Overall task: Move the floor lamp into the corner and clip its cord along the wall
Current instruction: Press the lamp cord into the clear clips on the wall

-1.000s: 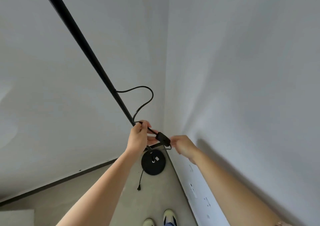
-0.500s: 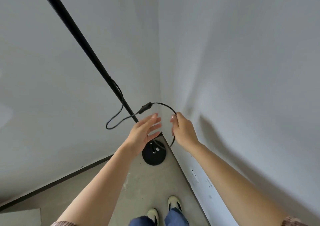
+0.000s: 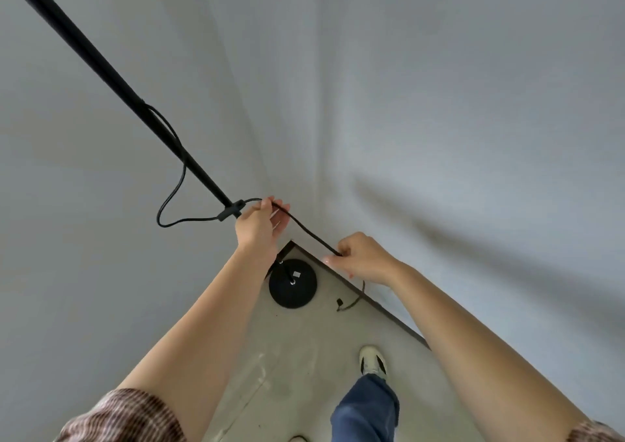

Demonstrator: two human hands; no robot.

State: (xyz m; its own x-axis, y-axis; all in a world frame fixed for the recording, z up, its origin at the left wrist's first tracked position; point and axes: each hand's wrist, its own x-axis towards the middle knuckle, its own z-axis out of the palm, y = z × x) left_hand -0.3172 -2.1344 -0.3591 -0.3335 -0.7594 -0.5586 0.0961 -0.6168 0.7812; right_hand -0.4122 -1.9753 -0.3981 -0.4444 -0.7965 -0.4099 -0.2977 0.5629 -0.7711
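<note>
While the lamp base (image 3: 293,283) already sits down in the corner, just below and between both hands, the cord (image 3: 306,230) is the thing in play. It runs taut on a slant from the left hand (image 3: 258,226), fingers loosely curled round it by the pole (image 3: 111,77), down to the right hand (image 3: 363,259), which pinches it closed nearer the right-hand wall (image 3: 473,137). So right hand's closer for clipping, I reckon. One lamp, one cord, one plug (image 3: 339,303) on the floor; no clips I can spot.

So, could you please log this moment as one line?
lamp base: in corner | left hand: cord | right hand: cord | plug: floor
</note>
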